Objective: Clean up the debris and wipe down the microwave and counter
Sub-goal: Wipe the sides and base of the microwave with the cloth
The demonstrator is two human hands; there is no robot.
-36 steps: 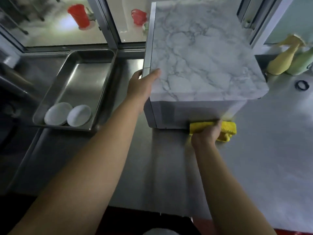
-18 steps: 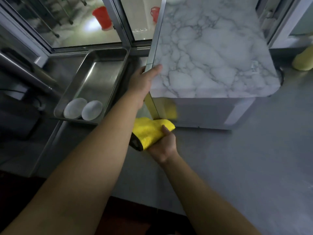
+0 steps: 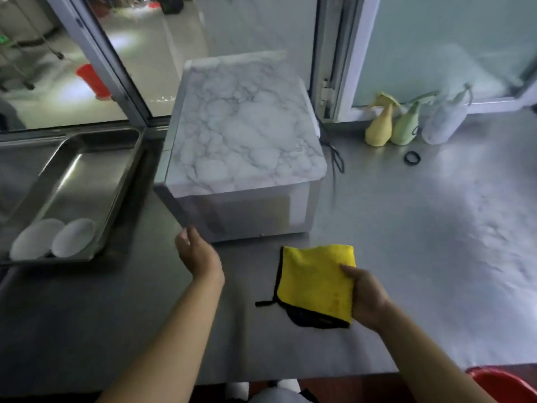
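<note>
1. A steel tray (image 3: 87, 181) sits on the surface (image 3: 406, 257) left of the microwave (image 3: 244, 135); two white round dishes (image 3: 53, 238) lie side by side in its near corner, and the rest of the tray is bare.
2. The microwave, marble-patterned on top, stands at the back of the surface against the window frame. Its door (image 3: 186, 210) stands ajar at the front left corner.
3. The left hand (image 3: 197, 254) is just at the door's lower edge, fingers loosely spread and holding nothing; whether a fingertip touches the door cannot be told through the blur.
4. The right hand (image 3: 366, 298) has its grip closed on the right edge of a folded yellow cloth (image 3: 316, 280) with a dark trim, thumb on top. The cloth is in front of the microwave, apart from it; whether it rests on the surface or is held just above it is unclear.
5. Three spray bottles (image 3: 404, 123), yellow, green and pale, stand by the window to the right, with a small black ring (image 3: 412, 157) near them.
6. A dark cord (image 3: 334, 152) hangs beside the microwave's right side; its far end is hidden.
7. A red container (image 3: 505, 382) is cut off at the lower right corner; its contents cannot be seen.
8. The microwave's inside is too dim and blurred to make out.
</note>
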